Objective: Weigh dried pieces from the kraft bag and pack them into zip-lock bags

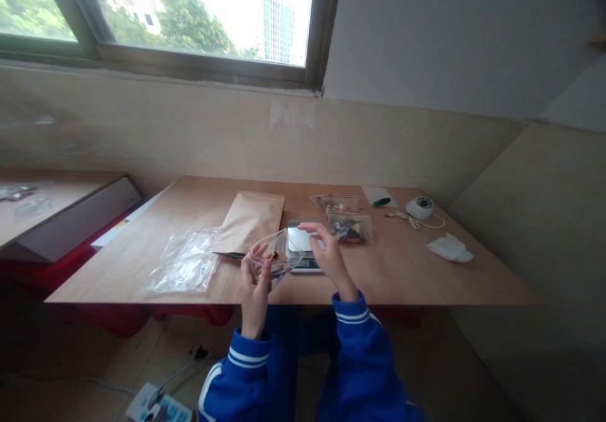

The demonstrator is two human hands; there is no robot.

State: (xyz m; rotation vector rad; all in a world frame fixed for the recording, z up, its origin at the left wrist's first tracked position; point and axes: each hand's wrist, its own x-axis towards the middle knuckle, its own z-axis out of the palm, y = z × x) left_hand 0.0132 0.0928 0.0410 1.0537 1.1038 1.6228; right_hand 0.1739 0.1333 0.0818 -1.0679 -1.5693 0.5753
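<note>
My left hand (255, 280) is closed on a clear zip bag (290, 253) with a reddish seal line, held above the front edge of the table. Inside the bag are brown and dark pieces too small to name. Over a kitchen scale (299, 237), my right hand (327, 254) has its fingers bent and apart, with nothing visible in them. The scale's display sits just below its plate, partly behind the bag. Left of the scale, a brown paper pouch (253, 217) lies flat, its lower end close to my left hand.
Clear plastic bags (187, 261) lie at the table's left. Behind the scale are filled zip bags (353, 229). Farther right are a green-handled screwdriver (381, 201) on paper, a white dome-shaped device (418, 207) with a cable, and a crumpled tissue (449, 248). A power strip (161, 404) is on the floor.
</note>
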